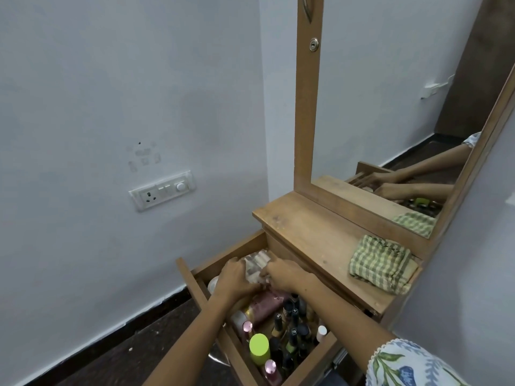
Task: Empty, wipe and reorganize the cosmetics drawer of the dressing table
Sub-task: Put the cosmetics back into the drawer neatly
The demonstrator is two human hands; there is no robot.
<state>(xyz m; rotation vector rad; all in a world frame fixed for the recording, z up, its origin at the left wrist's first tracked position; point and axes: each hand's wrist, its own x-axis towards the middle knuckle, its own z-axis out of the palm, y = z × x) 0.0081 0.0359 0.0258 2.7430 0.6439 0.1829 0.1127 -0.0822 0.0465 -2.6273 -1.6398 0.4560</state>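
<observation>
Wooden dressing table (pixel 315 232): open drawer (pixel 223 263), crammed with cosmetics.

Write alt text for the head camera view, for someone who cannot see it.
Both hands, left hand and right hand, grip a pale patterned pouch in an open wooden drawer crowded with cosmetics bottles. A green checked cloth lies on the dressing table top, below a mirror.

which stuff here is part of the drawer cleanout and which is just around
Part of the job:
open wooden drawer
clear crinkly packet held by left hand and right hand
lime-green capped bottle
dark nail polish bottles
green checked cloth

Just around:
white wall switchboard
wooden-framed mirror
</observation>
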